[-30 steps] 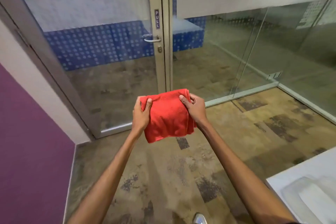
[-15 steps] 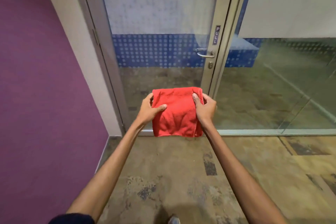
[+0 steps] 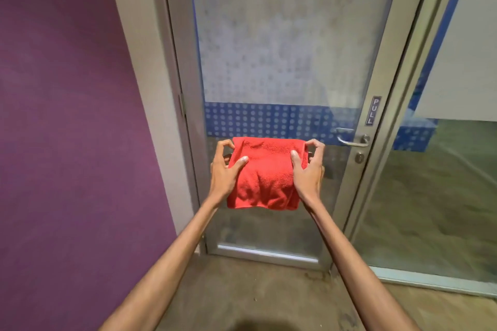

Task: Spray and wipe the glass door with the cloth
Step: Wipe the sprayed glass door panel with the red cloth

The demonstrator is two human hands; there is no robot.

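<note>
A folded red cloth (image 3: 265,174) hangs in front of the glass door (image 3: 279,48), just below its blue dotted band. My left hand (image 3: 224,169) pinches the cloth's left edge, thumb on the front and fingers behind. My right hand (image 3: 309,169) grips the right edge the same way. The door's upper pane is frosted and speckled with droplets or smudges. I cannot tell whether the cloth touches the glass. No spray bottle is in view.
A metal lever handle (image 3: 352,141) and a PULL label (image 3: 373,110) sit on the door's right stile. A purple wall (image 3: 67,129) stands close on the left. A fixed glass panel (image 3: 443,183) continues to the right. Mottled carpet (image 3: 255,298) lies underfoot.
The view has swung left and drawn closer to the door. Both hands have carried the cloth up and forward, from over the floor to in front of the door's lower glass.
</note>
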